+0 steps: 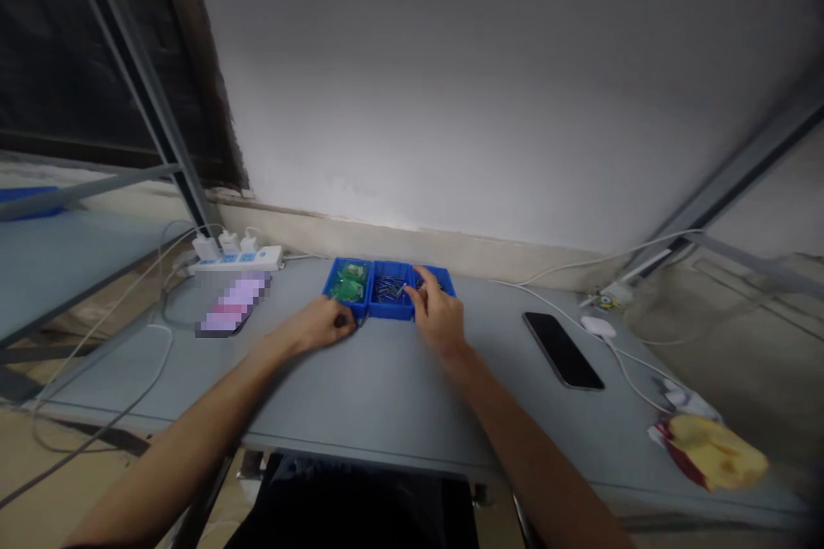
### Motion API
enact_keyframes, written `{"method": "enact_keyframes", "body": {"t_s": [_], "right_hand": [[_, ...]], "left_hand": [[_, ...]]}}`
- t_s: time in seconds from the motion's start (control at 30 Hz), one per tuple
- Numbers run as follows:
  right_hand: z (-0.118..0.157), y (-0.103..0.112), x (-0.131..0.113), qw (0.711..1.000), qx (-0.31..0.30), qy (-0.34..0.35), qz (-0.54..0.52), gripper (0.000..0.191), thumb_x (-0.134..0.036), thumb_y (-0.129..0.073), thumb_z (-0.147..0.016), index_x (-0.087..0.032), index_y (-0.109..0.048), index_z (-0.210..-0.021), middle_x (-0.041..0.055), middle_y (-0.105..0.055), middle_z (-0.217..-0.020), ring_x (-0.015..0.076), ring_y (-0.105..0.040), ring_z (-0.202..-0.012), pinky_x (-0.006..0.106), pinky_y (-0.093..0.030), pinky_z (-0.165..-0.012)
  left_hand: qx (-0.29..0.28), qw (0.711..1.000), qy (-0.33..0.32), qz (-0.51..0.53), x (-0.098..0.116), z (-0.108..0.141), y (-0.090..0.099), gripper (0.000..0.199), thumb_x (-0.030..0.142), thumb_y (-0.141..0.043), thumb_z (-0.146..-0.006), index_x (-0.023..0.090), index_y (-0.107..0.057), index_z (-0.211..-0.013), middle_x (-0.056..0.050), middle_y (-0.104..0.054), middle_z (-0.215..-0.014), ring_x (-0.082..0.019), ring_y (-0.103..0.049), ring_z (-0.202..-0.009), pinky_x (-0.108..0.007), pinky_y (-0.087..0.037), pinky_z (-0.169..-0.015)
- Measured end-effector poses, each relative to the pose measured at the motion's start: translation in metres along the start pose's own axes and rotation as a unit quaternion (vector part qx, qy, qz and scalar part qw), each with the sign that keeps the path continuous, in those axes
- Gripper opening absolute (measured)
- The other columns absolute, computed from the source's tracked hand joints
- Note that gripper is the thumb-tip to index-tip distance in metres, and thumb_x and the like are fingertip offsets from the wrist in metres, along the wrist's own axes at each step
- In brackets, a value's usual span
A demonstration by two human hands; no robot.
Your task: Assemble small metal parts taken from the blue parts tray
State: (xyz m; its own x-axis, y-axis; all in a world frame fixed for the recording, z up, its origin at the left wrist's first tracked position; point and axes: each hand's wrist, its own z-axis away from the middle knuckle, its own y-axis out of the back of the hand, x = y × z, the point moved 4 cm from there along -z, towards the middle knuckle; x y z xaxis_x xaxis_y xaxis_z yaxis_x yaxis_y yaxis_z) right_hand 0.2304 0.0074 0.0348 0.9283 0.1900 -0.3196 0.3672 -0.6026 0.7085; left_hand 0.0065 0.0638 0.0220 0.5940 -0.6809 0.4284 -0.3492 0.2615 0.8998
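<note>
your left hand [328, 322] curls by the left bin [359, 309] of green packets [351, 283], grip unclear; your right hand [444, 319], thumb and forefinger parted, hangs over the right bin [449, 281], beside the middle bin [390, 311] of metal pieces [388, 288].

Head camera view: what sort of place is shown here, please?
Probably an indoor small-parts workplace: three blue bins, one with loose metal pieces, sit on a grey table near a white power strip.
</note>
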Motion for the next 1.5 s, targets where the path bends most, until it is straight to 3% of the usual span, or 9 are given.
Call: {"method": "enact_keyframes", "body": {"t_s": [0.1,0.27,0.47,0.77,1.13,1.5], "right_hand": [[0.001,-0.004,-0.003,0.999,-0.035,0.031,0.0,0.046,-0.046,-0.035,-0.106,-0.017,-0.058,-0.133,0.0071,-0.076,-0.087,0.0173,-0.069,-0.072,0.025,-0.044,-0.068],[0.018,-0.021,-0.024,0.976,-0.15,0.158,-0.019,0.036,-0.042,-0.038,-0.107,-0.023,-0.061,-0.125,0.0056,-0.076,-0.105,0.0168,-0.07,-0.087,0.024,-0.043,-0.075],[0.032,-0.033,-0.038,0.951,-0.22,0.215,-0.018,0.025,-0.036,-0.045,-0.105,-0.025,-0.064,-0.118,0.0026,-0.076,-0.1,0.0156,-0.069,-0.087,0.025,-0.041,-0.073],[0.029,-0.035,-0.035,0.948,-0.239,0.211,-0.015,0.017,-0.031,-0.051,-0.103,-0.023,-0.065,-0.106,0.002,-0.075,-0.095,0.0149,-0.068,-0.084,0.025,-0.039,-0.07],[0.029,-0.034,-0.037,0.945,-0.248,0.214,-0.011,0.017,-0.03,-0.051,-0.104,-0.022,-0.066,-0.104,0.0021,-0.075,-0.094,0.0149,-0.067,-0.082,0.026,-0.038,-0.069],[0.029,-0.034,-0.037,0.944,-0.245,0.219,-0.011,0.017,-0.028,-0.051,-0.103,-0.022,-0.067,-0.098,0.0014,-0.074,-0.092,0.0148,-0.066,-0.082,0.026,-0.036,-0.068]], "left_hand": [[-0.006,1.0,0.015,-0.02,-0.003,-0.001,-0.006,0.016,0.021,-0.057,-0.083,0.019,-0.073,-0.08,-0.001,-0.068,-0.07,-0.013,-0.056,-0.06,-0.024,-0.039,-0.059],[-0.012,0.999,0.035,-0.029,-0.001,-0.001,-0.007,0.016,0.021,-0.057,-0.083,0.02,-0.074,-0.082,-0.001,-0.069,-0.073,-0.014,-0.058,-0.063,-0.023,-0.04,-0.061],[0.003,0.999,0.022,-0.032,-0.001,0.0,-0.004,0.023,0.023,-0.061,-0.085,0.022,-0.075,-0.103,-0.002,-0.072,-0.078,-0.016,-0.062,-0.069,-0.025,-0.041,-0.065],[0.0,0.998,-0.034,-0.046,-0.003,0.0,-0.009,0.02,0.024,-0.06,-0.09,0.023,-0.077,-0.1,-0.003,-0.077,-0.093,-0.018,-0.068,-0.08,-0.027,-0.045,-0.074],[-0.008,0.996,-0.043,-0.078,-0.004,0.0,-0.007,0.016,0.031,-0.064,-0.091,0.023,-0.077,-0.089,-0.005,-0.074,-0.08,-0.019,-0.065,-0.072,-0.028,-0.041,-0.066],[-0.005,0.995,-0.045,-0.091,-0.001,0.0,-0.008,0.022,0.025,-0.057,-0.093,0.025,-0.075,-0.104,-0.005,-0.076,-0.096,-0.021,-0.069,-0.086,-0.028,-0.046,-0.076]]}}
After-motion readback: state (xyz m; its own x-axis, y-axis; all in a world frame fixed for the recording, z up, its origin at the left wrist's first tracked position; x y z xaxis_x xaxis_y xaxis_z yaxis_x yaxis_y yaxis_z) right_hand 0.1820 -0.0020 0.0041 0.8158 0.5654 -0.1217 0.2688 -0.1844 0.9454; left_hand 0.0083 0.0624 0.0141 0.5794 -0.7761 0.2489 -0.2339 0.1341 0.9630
